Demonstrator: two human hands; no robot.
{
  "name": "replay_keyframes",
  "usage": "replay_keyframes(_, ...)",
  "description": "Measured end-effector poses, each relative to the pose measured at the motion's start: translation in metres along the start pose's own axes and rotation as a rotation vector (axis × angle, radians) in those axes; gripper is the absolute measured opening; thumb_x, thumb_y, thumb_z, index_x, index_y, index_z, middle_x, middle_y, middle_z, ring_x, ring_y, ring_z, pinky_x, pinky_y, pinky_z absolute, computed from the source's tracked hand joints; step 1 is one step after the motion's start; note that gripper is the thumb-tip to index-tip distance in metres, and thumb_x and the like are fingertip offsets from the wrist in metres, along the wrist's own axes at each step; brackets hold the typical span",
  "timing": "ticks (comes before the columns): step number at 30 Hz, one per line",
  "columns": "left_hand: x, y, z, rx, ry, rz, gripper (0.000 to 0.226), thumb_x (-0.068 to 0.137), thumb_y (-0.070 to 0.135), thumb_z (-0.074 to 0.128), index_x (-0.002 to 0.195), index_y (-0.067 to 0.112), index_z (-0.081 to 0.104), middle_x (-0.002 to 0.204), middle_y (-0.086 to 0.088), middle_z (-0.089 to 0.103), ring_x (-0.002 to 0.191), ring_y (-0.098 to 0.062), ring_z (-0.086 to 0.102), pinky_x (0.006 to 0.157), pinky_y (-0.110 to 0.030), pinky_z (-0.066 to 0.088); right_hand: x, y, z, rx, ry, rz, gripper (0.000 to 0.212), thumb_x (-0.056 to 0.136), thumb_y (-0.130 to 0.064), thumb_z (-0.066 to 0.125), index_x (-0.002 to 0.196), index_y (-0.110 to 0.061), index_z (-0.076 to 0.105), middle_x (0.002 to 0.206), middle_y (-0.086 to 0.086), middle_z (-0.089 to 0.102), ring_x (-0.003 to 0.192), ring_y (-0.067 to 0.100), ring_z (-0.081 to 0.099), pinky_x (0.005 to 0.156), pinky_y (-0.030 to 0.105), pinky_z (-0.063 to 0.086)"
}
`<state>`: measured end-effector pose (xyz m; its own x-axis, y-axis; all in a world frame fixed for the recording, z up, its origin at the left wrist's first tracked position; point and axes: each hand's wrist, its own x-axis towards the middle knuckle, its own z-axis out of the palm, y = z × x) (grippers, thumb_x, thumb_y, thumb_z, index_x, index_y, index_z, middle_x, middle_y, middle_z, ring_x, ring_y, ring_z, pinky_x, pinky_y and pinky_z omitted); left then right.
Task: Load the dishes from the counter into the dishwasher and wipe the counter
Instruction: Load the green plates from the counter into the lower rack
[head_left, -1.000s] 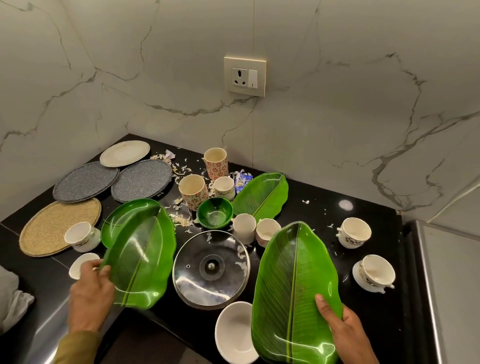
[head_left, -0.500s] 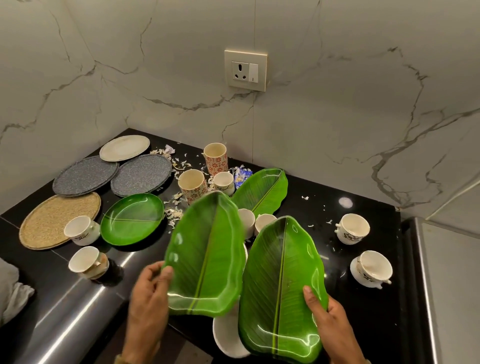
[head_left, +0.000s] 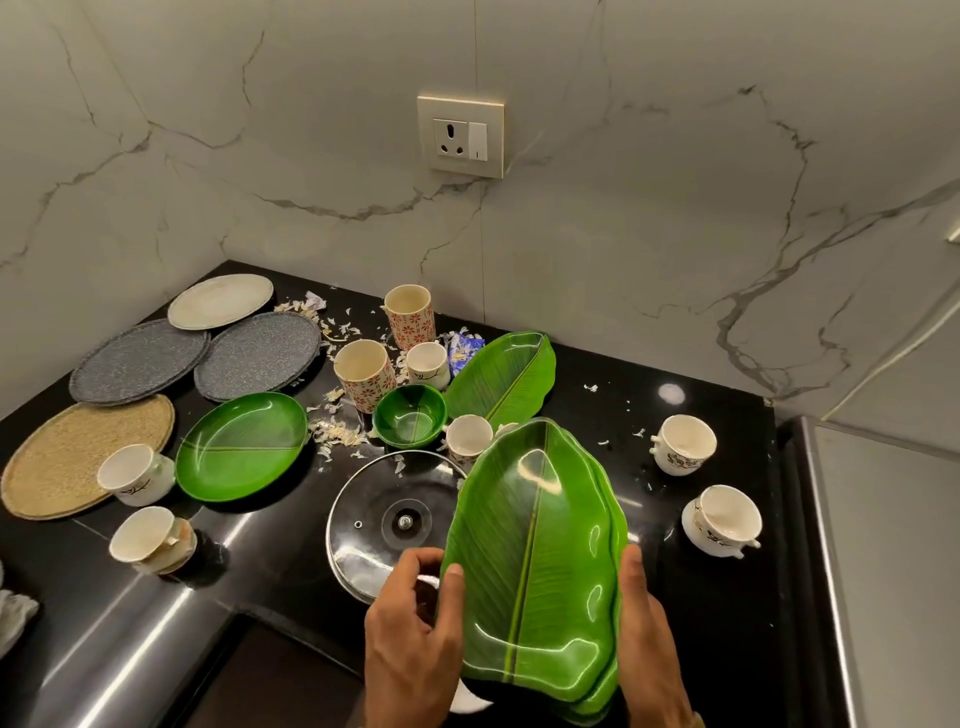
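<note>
Two leaf plates (head_left: 535, 561) stacked | left hand (head_left: 410, 644), right hand (head_left: 649, 639) gripping edges

Green leaf-veined plates (head_left: 535, 561), black counter (head_left: 727, 623)

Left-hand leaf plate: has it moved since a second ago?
Yes. The leaf plate left its spot beside the round green plate, crossing rightward over the glass lid onto the right-hand plate.

Bare counter (head_left: 597, 395) lies between the leaf plate (head_left: 501, 382) and right-hand cups (head_left: 683, 444).
</note>
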<state>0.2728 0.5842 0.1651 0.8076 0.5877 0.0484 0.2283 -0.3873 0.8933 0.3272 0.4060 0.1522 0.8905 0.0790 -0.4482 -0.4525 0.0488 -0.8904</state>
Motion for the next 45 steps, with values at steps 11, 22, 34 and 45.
replay_keyframes(11, 0.011, 0.005, 0.002, -0.58, -0.528, -0.541, 0.042, 0.08, 0.017, 0.076, 0.118, 0.008, 0.062, 0.105, -0.014, 0.076, 0.093, -0.027, 0.074, 0.072, -0.029, 0.059, -0.003, -0.004, -0.007, 0.113, -0.105, -0.022, 0.045, 0.064, -0.005, 0.078, 0.106, 0.003, 0.066, 0.091, 0.024, 0.073, 0.082, 0.036, 0.072, 0.063, 0.036, 0.06)
replay_keyframes(22, 0.009, -0.012, 0.002, -0.686, -0.494, -0.608, 0.046, 0.066, 0.013, 0.078, 0.104, -0.009, 0.068, 0.096, -0.03, 0.072, 0.082, -0.039, 0.074, 0.063, -0.035, 0.06, 0.008, -0.031, -0.011, -0.104, -0.271, 0.015, 0.031, 0.087, -0.037, 0.07, 0.11, -0.016, 0.068, 0.1, 0.001, 0.076, 0.092, 0.015, 0.072, 0.074, 0.022, 0.057)
replay_keyframes(34, 0.008, -0.036, -0.017, -0.617, -0.464, -0.62, 0.082, 0.031, 0.03, 0.083, 0.102, -0.009, 0.069, 0.091, -0.031, 0.073, 0.078, -0.038, 0.074, 0.072, -0.039, 0.06, 0.211, -0.062, 0.03, -0.095, 0.001, 0.119, 0.008, 0.098, -0.011, 0.056, 0.101, -0.004, 0.058, 0.094, 0.017, 0.062, 0.07, 0.019, 0.06, 0.056, 0.022, 0.054)
replay_keyframes(45, 0.015, -0.045, -0.025, -0.622, -0.414, -0.663, 0.099, 0.017, 0.033, 0.096, 0.105, -0.006, 0.071, 0.094, -0.028, 0.074, 0.083, -0.036, 0.074, 0.067, -0.033, 0.058, 0.304, -0.051, 0.074, -0.294, 0.125, 0.279, 0.024, 0.093, -0.012, 0.064, 0.11, 0.0, 0.053, 0.103, 0.018, 0.064, 0.066, 0.017, 0.058, 0.034, 0.022, 0.047)
